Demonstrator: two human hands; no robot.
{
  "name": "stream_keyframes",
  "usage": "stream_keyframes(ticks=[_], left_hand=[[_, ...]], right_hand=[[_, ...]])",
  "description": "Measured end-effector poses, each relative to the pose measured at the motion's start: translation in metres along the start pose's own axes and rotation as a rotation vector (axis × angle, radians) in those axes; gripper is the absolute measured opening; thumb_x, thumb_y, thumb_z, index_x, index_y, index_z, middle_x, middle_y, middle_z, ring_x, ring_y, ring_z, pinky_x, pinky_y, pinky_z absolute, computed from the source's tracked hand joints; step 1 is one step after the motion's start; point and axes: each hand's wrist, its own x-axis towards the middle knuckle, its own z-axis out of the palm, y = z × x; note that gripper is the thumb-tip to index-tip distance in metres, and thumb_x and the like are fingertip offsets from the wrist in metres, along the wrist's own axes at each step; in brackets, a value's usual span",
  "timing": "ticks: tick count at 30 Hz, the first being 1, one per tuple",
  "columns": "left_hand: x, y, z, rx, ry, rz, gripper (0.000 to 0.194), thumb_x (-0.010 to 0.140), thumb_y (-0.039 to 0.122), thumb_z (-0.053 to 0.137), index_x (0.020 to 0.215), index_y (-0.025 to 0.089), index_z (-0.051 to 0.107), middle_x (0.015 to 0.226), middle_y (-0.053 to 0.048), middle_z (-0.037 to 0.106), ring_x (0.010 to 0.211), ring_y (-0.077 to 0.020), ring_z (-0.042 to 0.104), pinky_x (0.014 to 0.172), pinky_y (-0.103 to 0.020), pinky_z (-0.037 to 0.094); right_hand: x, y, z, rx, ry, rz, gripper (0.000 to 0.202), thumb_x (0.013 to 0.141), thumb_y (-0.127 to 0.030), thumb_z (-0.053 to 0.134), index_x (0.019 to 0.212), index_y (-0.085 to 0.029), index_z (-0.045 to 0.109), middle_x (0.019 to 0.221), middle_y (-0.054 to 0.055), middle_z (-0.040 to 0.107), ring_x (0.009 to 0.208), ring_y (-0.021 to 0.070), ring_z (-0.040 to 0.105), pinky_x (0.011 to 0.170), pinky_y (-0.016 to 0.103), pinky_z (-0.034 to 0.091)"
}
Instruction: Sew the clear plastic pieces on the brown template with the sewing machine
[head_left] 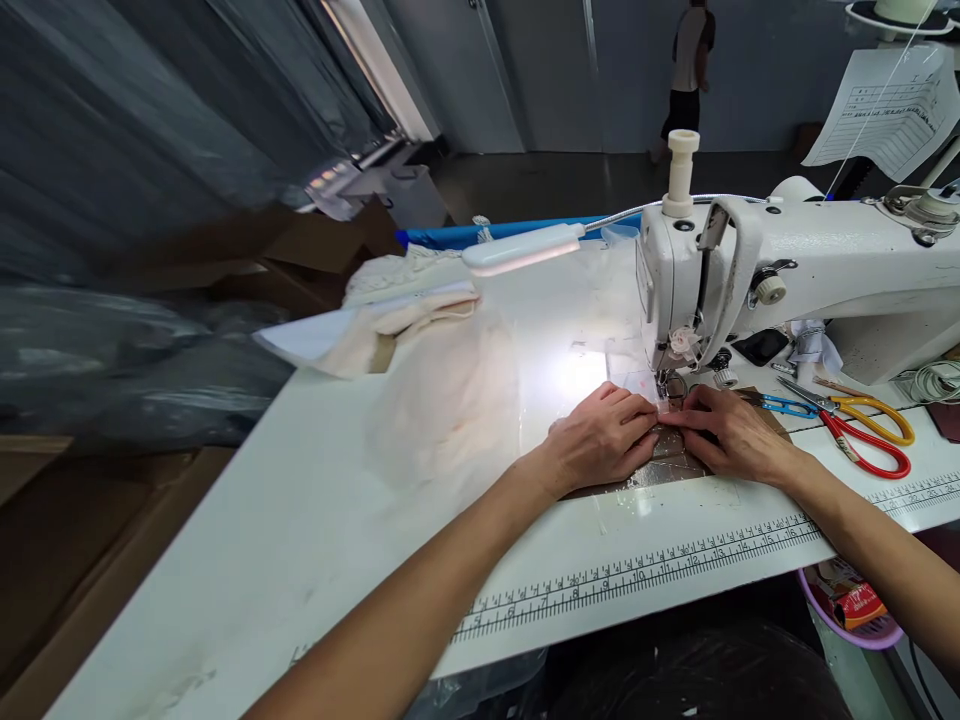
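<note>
White and big, the sewing machine (825,255) stood on the right side of our table (300,560). We had both hands right by its metal foot (662,385). Our left hand (606,435) lay palm down with its fingers close together, just left of the foot. Our right hand (724,430) had bent fingers, and its tips came up near the left ones. We could not tell if they pinched anything, because the tips hid what was under them. Below them lay a flat brown sheet (667,468). Our thin, pale cloth (442,400) was spread on the table to the left of the left hand, but we could not see if it went as far as the foot.

To the right of our right hand we saw a blue tool (789,405) and red and yellow scissor handles (847,446). A lit lamp (525,250) hung over the table, and ruler marks (645,575) ran along our near edge
</note>
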Motion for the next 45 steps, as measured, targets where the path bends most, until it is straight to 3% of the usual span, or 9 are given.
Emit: stream_keyframes(ticks=[11,19,26,31,36,41,45], left_hand=[[0.001,-0.001,-0.003,-0.095,-0.049,-0.04,0.024,0.093,0.025,0.046,0.096,0.015,0.067,0.098,-0.008,0.07,0.082,-0.0192,0.063,0.072,-0.037,0.049],[0.003,-0.002,-0.006,-0.066,-0.067,-0.06,0.024,0.091,0.027,0.047,0.096,0.015,0.067,0.1,-0.008,0.069,0.075,-0.0183,0.057,0.076,-0.039,0.046],[0.003,-0.004,-0.006,-0.041,-0.118,-0.086,0.027,0.09,0.032,0.049,0.101,0.015,0.067,0.102,-0.009,0.068,0.081,-0.0205,0.059,0.085,-0.041,0.045],[0.005,-0.006,-0.008,-0.014,-0.139,-0.124,0.026,0.089,0.035,0.051,0.098,0.017,0.068,0.103,-0.007,0.068,0.087,-0.0215,0.06,0.103,-0.051,0.035],[0.006,-0.007,-0.009,0.007,-0.19,-0.154,0.028,0.089,0.038,0.053,0.101,0.018,0.068,0.106,-0.008,0.067,0.091,-0.0237,0.059,0.102,-0.052,0.036],[0.006,-0.009,-0.009,0.042,-0.223,-0.161,0.039,0.091,0.044,0.05,0.109,0.014,0.066,0.108,-0.01,0.066,0.092,-0.0246,0.058,0.096,-0.05,0.04],[0.007,-0.011,-0.01,0.053,-0.246,-0.167,0.043,0.092,0.048,0.048,0.113,0.015,0.064,0.108,-0.011,0.064,0.093,-0.0248,0.057,0.092,-0.048,0.042]], right_hand=[[0.0,-0.009,-0.001,-0.189,-0.041,-0.019,0.033,0.094,-0.02,0.044,0.118,-0.02,0.067,0.098,0.011,0.061,0.087,0.0216,0.056,0.08,0.038,0.048],[0.003,-0.015,-0.001,-0.268,-0.065,-0.02,0.031,0.093,-0.017,0.045,0.118,-0.016,0.063,0.096,0.012,0.06,0.085,0.0224,0.056,0.077,0.037,0.047],[0.009,-0.021,0.001,-0.356,-0.142,0.041,0.034,0.091,-0.011,0.04,0.118,-0.015,0.06,0.097,0.014,0.062,0.083,0.0245,0.056,0.074,0.038,0.045],[0.013,-0.027,0.003,-0.478,-0.196,0.117,0.034,0.089,-0.01,0.044,0.118,-0.016,0.059,0.097,0.015,0.063,0.081,0.0261,0.058,0.071,0.037,0.042],[0.018,-0.031,0.005,-0.545,-0.184,0.152,0.034,0.089,-0.01,0.045,0.118,-0.018,0.059,0.097,0.015,0.064,0.081,0.0269,0.059,0.068,0.036,0.04],[0.015,-0.027,-0.001,-0.444,-0.167,0.153,0.032,0.09,-0.014,0.046,0.115,-0.018,0.064,0.094,0.015,0.064,0.078,0.0252,0.059,0.067,0.036,0.042],[0.009,-0.008,-0.008,-0.145,-0.071,0.198,0.035,0.098,-0.03,0.037,0.116,-0.021,0.067,0.093,0.011,0.065,0.07,0.0198,0.059,0.066,0.033,0.045]])
